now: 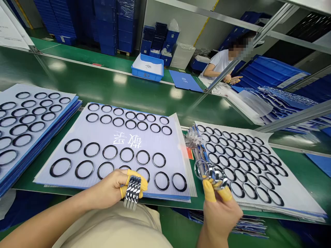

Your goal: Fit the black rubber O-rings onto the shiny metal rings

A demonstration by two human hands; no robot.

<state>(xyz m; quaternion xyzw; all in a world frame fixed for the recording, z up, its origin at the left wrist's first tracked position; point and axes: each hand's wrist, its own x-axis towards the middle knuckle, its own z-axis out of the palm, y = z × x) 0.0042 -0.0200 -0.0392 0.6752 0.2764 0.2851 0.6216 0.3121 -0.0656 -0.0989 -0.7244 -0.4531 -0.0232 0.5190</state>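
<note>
My left hand, with yellow finger covers, is closed around a stack of several shiny rings near the front edge of the middle sheet. Rows of black rings lie on that sheet, with a gap across its middle where white characters show. My right hand, also in yellow finger covers, pinches several metallic rings, fanned out and slightly blurred, at the left edge of the right sheet. Many black rings lie in rows on the right sheet.
At the left stands another sheet stack with rings. Crumpled clear plastic lies between the middle and right stacks. Beyond are a blue tray, a blue board and a seated person. A metal post slants at the right.
</note>
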